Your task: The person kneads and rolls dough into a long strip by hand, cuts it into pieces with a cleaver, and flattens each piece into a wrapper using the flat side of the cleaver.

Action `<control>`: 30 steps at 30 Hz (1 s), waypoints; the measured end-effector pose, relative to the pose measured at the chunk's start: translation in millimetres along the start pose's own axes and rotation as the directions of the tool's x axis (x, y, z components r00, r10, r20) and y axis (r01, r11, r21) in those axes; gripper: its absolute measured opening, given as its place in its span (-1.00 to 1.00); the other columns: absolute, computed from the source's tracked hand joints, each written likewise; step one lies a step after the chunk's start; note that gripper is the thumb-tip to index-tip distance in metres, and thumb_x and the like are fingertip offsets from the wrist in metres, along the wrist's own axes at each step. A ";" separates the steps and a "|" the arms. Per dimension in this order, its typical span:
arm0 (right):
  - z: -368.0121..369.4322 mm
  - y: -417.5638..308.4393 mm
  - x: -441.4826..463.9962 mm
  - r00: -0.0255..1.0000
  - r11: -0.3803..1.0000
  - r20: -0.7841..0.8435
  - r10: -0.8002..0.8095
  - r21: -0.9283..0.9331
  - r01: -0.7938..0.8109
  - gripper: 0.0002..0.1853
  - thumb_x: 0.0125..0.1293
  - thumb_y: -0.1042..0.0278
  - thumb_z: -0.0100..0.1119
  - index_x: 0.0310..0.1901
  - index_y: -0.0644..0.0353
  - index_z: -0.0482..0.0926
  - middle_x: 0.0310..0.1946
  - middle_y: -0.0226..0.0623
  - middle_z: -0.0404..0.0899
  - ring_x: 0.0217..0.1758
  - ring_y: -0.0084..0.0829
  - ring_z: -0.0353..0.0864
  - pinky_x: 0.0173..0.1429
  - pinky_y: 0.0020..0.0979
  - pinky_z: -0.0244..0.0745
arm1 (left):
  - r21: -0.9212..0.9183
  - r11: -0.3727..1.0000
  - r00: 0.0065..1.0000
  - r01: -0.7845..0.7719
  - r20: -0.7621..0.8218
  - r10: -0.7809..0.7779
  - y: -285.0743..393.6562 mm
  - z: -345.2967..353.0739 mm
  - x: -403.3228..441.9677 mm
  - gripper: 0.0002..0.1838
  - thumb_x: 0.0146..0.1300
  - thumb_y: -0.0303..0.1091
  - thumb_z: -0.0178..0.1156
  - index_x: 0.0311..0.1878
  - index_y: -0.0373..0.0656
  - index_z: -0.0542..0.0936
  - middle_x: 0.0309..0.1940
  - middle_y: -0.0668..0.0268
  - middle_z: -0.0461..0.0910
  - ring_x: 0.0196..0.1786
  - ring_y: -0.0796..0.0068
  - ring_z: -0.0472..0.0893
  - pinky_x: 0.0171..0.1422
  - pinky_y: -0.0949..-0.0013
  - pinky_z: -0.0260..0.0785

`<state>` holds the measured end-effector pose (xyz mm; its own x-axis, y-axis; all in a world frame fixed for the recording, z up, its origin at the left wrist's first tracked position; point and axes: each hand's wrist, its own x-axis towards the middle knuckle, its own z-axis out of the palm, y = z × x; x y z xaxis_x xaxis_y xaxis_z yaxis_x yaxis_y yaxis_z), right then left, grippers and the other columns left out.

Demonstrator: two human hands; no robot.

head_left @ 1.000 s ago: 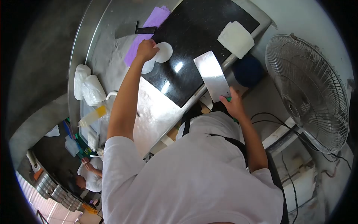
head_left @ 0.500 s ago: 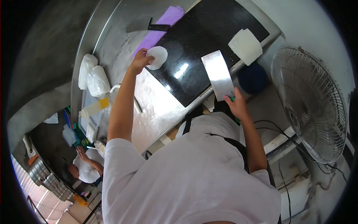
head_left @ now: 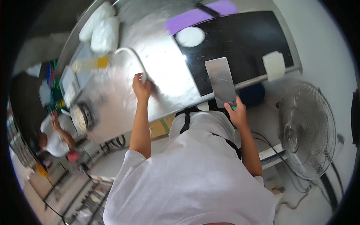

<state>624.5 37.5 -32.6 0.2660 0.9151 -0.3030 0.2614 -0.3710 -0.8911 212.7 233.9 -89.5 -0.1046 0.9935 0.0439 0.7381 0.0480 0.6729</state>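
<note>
My left hand (head_left: 141,88) is closed around the near end of a long white dough strip (head_left: 133,56) on the steel table. My right hand (head_left: 237,112) grips a wide metal blade (head_left: 220,80) by its green handle, over the near edge of the black board (head_left: 243,41). A round white wrapper (head_left: 190,36) lies on the board's left corner. Beside the board is a purple cloth (head_left: 202,15), with a black-handled tool (head_left: 207,10) across it. A folded white cloth (head_left: 274,65) rests on the board's near right edge.
White plastic-wrapped bundles (head_left: 105,33), a bottle with yellow contents (head_left: 90,64) and a round container (head_left: 81,117) stand on the table's left side. A wire fan (head_left: 307,131) is at the right. Another person (head_left: 58,133) is at the far left.
My left hand has left the round wrappers and moved toward me to take hold of the dough strip. The view has turned; my right hand still holds the blade.
</note>
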 end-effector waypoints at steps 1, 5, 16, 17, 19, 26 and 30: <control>14.1 -9.2 2.9 0.998 0.999 0.053 -0.030 -0.033 0.032 -0.63 0.39 0.22 0.36 0.00 0.34 0.51 -0.22 0.09 0.73 -0.07 0.14 0.75 -0.06 -0.09 0.59 | 0.045 0.999 0.999 0.018 0.050 -0.021 3.8 -6.5 -11.6 -0.60 0.03 -0.61 0.26 0.02 -0.29 0.62 -0.09 -0.01 0.71 -0.09 -0.04 0.73 0.06 0.10 0.59; 82.1 -50.0 21.5 0.957 0.932 0.280 -0.075 -0.323 0.168 -0.65 0.42 0.22 0.32 0.04 0.28 0.49 -0.26 0.14 0.70 -0.13 0.24 0.70 -0.11 0.02 0.56 | 0.047 0.994 0.994 -0.102 -0.028 0.104 -30.1 -26.3 -67.5 -0.60 0.08 -0.67 0.31 0.05 -0.25 0.65 0.04 0.10 0.68 -0.12 0.13 0.74 -0.04 0.21 0.60; 189.6 -129.9 28.6 0.778 0.622 0.623 -0.079 -0.579 0.527 -0.73 0.46 0.29 0.22 0.02 0.21 0.39 -0.34 0.14 0.67 -0.22 0.30 0.66 -0.14 0.18 0.52 | -0.150 0.951 0.962 -0.271 -0.028 0.270 -75.1 -54.6 -82.4 -0.72 0.18 -0.60 0.42 -0.02 -0.20 0.73 -0.10 0.21 0.69 -0.11 0.19 0.70 -0.05 0.23 0.61; 193.9 -129.0 26.9 0.789 0.570 0.614 -0.037 -0.635 0.521 -0.70 0.46 0.28 0.21 0.05 0.23 0.37 -0.37 0.15 0.67 -0.22 0.29 0.66 -0.13 0.17 0.52 | -0.145 0.934 0.945 -0.326 -0.006 0.328 -78.7 -56.0 -76.2 -0.70 0.18 -0.61 0.42 0.00 -0.21 0.73 -0.11 0.19 0.70 -0.13 0.19 0.70 -0.08 0.24 0.60; 205.1 -111.9 20.9 0.799 0.554 0.601 -0.033 -0.654 0.515 -0.70 0.47 0.28 0.21 0.05 0.22 0.36 -0.36 0.16 0.67 -0.23 0.29 0.66 -0.14 0.16 0.52 | -0.150 0.913 0.921 -0.381 0.023 0.388 -80.8 -58.8 -71.0 -0.69 0.18 -0.62 0.42 0.01 -0.21 0.72 -0.12 0.16 0.70 -0.14 0.19 0.71 -0.11 0.24 0.60; 254.7 -78.5 3.0 0.897 0.806 0.437 -0.062 -0.509 0.303 -0.70 0.47 0.27 0.23 0.02 0.21 0.34 -0.35 0.17 0.68 -0.25 0.33 0.67 -0.14 0.25 0.50 | -0.094 0.936 0.941 -0.338 -0.005 0.339 -69.7 -54.8 -71.5 -0.78 0.17 -0.54 0.44 -0.14 -0.25 0.62 -0.16 0.13 0.70 -0.20 0.12 0.67 -0.10 0.19 0.57; 211.4 -62.3 -33.8 0.977 0.897 0.210 -0.024 -0.427 0.114 -0.64 0.45 0.22 0.28 0.07 0.22 0.38 -0.33 0.18 0.68 -0.20 0.32 0.67 -0.11 0.20 0.52 | -0.295 0.955 0.997 -0.030 0.056 0.048 -22.2 -41.4 -58.9 -0.79 0.22 -0.50 0.43 -0.21 -0.29 0.56 -0.28 0.07 0.72 -0.25 0.16 0.71 -0.01 0.24 0.56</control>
<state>403.0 63.1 -38.3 0.0585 0.9364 -0.3460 0.6611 -0.2960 -0.6895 174.8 170.1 -76.4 -0.0312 0.9989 0.0347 0.5114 -0.0139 0.8592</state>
